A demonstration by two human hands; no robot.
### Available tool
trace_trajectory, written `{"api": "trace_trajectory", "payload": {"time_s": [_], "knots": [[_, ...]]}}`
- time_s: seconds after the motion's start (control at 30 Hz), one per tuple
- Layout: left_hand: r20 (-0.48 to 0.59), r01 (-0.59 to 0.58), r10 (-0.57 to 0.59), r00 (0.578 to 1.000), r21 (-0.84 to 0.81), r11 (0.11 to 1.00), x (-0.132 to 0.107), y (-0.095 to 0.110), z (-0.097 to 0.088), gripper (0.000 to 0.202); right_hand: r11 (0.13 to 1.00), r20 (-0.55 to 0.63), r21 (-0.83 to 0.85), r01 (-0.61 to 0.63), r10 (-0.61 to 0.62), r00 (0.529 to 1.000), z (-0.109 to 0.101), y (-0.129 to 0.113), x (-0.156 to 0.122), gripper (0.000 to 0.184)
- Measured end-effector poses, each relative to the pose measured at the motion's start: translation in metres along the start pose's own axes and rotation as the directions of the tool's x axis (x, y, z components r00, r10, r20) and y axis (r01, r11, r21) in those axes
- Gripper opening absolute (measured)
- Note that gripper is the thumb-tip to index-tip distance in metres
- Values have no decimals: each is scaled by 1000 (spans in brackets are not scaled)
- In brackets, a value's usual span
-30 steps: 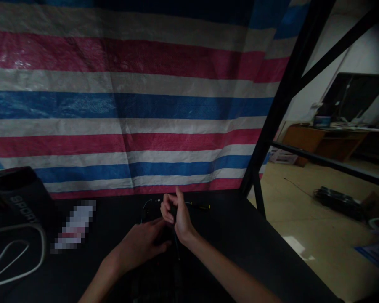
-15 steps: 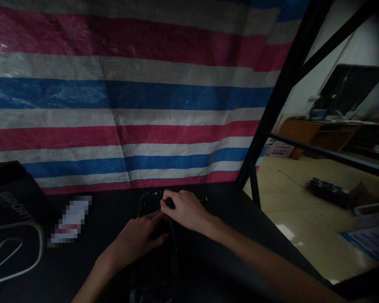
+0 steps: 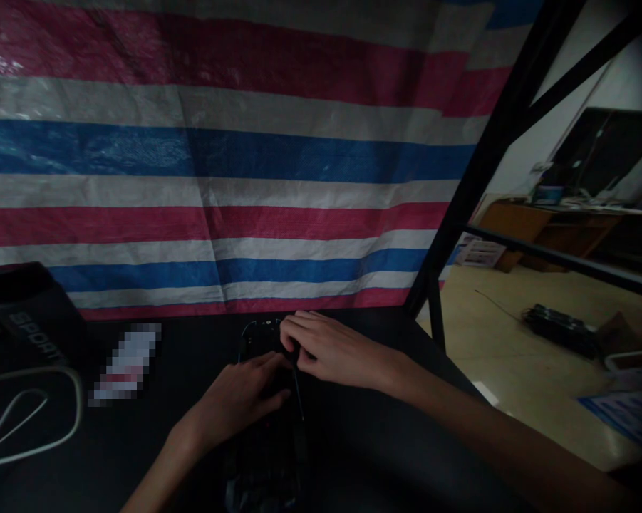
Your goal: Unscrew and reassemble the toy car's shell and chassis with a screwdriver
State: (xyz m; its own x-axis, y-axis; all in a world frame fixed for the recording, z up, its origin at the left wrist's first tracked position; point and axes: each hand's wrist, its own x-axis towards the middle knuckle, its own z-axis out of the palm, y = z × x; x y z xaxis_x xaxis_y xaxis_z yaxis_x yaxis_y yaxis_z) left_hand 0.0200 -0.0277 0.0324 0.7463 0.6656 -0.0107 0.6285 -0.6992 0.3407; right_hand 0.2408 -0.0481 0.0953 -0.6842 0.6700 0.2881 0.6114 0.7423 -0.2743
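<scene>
A long, narrow black device (image 3: 261, 467) lies lengthwise on the black table in front of me. Its far end (image 3: 254, 331) has a rounded frame with small light spots; poor light hides most of its detail. My left hand (image 3: 251, 388) is laid across its middle, fingers bent over it and thumb apart, holding it. Over the right side of the far end is my right hand (image 3: 321, 349), fingers curled and pinched together. Whatever sits between those fingertips is hidden behind the hand.
At left stand a black box with "SPORT" lettering (image 3: 32, 320), a white cable loop (image 3: 78, 406) and a blurred-out packet (image 3: 125, 363). A striped tarp (image 3: 299, 214) closes the back. A black metal frame (image 3: 459, 214) rises at right, with a black object (image 3: 558, 328) on the floor beyond.
My right hand has turned and shifted slightly right, and its thumb is now lower. A yellow-tipped thing behind it no longer shows. My left hand keeps its place on the device.
</scene>
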Motion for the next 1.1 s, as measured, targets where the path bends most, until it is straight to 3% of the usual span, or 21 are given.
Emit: {"api": "trace_trajectory", "payload": {"time_s": [0.13,0.23,0.4,0.53,0.67,0.8,0.97,1.1], "knots": [[-11,-26,26,1000,-13,1000,0,-3,3,39,990,-31,143,-5,9,999,10,4,2,33],[-13,-24,24,1000,-15,1000,-1,-3,2,41,936,-90,353,-10,45,995,20,9,4,35],[6,-9,9,1000,9,1000,-1,-1,1,41,619,-230,784,50,215,949,47,18,7,27],[-9,-14,14,1000,61,998,1,-1,5,41,451,-262,887,98,317,912,74,26,8,14],[-10,6,-6,1000,83,996,1,1,5,36,271,-274,950,156,483,832,90,36,12,11],[-55,13,-9,998,74,997,-1,4,7,30,121,-209,978,171,634,744,88,51,10,18],[-107,17,-8,994,85,996,-4,6,14,28,-25,2,999,22,688,726,93,71,-9,44],[-95,9,-4,996,51,999,-2,8,13,26,-64,112,993,-95,697,708,109,76,-23,54]]}}
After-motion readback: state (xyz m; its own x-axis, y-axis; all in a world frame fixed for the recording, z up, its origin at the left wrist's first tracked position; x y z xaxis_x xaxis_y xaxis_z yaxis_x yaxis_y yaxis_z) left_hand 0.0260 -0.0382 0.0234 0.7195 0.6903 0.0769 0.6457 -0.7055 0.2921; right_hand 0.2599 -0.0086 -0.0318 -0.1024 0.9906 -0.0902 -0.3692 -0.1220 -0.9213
